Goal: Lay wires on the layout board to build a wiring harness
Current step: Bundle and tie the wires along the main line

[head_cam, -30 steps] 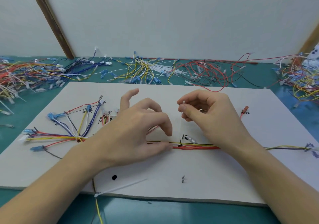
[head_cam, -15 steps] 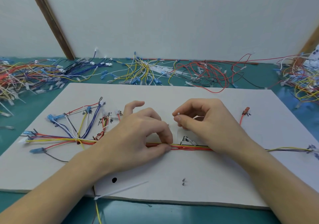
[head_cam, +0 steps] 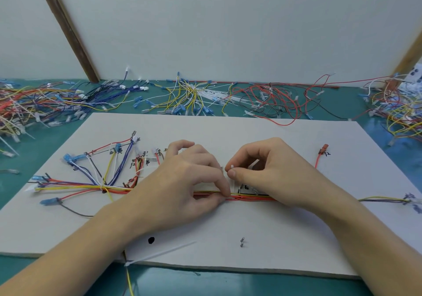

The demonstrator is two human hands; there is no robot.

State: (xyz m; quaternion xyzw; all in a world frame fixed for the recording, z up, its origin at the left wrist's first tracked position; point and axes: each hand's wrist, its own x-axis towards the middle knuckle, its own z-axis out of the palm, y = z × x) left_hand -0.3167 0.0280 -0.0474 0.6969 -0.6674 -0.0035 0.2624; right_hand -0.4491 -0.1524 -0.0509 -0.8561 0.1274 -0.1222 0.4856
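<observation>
Head view shows the right hand pinching a thin white tie end between thumb and forefinger, while the left hand pinches the wire bundle against the layout board near its middle, nearer the front edge. Light, limp and springy, the wires probably hold best gripped close to the tie point. Both wrists rest low, forearms angling back toward the board's front edge.
</observation>
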